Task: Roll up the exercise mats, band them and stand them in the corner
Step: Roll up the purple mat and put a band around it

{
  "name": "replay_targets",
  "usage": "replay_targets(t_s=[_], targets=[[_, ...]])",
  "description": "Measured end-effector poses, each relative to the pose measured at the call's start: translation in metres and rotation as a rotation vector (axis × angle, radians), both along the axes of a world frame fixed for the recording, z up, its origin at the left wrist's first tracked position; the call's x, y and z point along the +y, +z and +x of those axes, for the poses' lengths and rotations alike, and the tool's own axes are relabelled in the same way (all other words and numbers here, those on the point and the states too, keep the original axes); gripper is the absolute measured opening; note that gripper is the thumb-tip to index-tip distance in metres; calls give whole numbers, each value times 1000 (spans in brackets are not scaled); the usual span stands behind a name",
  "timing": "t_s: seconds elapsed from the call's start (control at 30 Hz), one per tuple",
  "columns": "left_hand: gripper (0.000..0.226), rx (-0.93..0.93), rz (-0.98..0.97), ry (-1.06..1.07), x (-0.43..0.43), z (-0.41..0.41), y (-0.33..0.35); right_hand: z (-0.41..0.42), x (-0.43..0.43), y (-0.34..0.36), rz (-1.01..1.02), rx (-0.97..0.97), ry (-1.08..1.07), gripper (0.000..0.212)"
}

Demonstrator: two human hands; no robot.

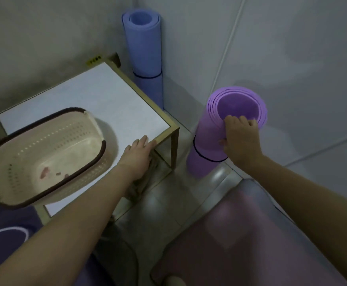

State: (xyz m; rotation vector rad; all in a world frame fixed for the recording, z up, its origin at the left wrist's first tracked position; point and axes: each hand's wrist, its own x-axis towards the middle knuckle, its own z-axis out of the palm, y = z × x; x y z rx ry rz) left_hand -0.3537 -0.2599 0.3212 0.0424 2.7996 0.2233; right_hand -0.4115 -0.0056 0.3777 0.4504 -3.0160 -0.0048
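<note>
A rolled purple mat (208, 139) stands upright on the floor near the wall, with a black band (199, 154) round its lower part. My right hand (240, 139) grips its top rim, fingers hooked inside the roll. A rolled blue mat (144, 48) stands in the corner, also ringed by a black band (147, 77). My left hand (138, 154) rests flat on the front corner of the white-topped side table (98, 98), fingers straight.
A beige perforated basket (44, 153) with a dark rim sits on the table's near left. A pink mat (240, 234) lies flat on the tiled floor at lower right. A dark purple rug (5, 234) shows at lower left. Walls close the corner behind both rolls.
</note>
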Motion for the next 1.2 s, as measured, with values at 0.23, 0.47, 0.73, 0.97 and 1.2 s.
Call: replay_targets(t_s=[0.23,0.47,0.73,0.97,1.2], targets=[[46,-48,25,89,-11,-62,-11,-87,-12,-4,14,27,84,41],[53,-39,-25,157,-28,-106,-30,-150,-51,-16,8,-32,155,43],[54,-130,-35,169,-46,-138,-38,-203,-103,-31,-32,-2,150,49],[54,-147,-8,164,-49,-139,-38,-227,-136,-32,162,97,70,37],[55,-167,-11,170,-50,-142,-35,-248,-148,-27,-76,-247,203,60]])
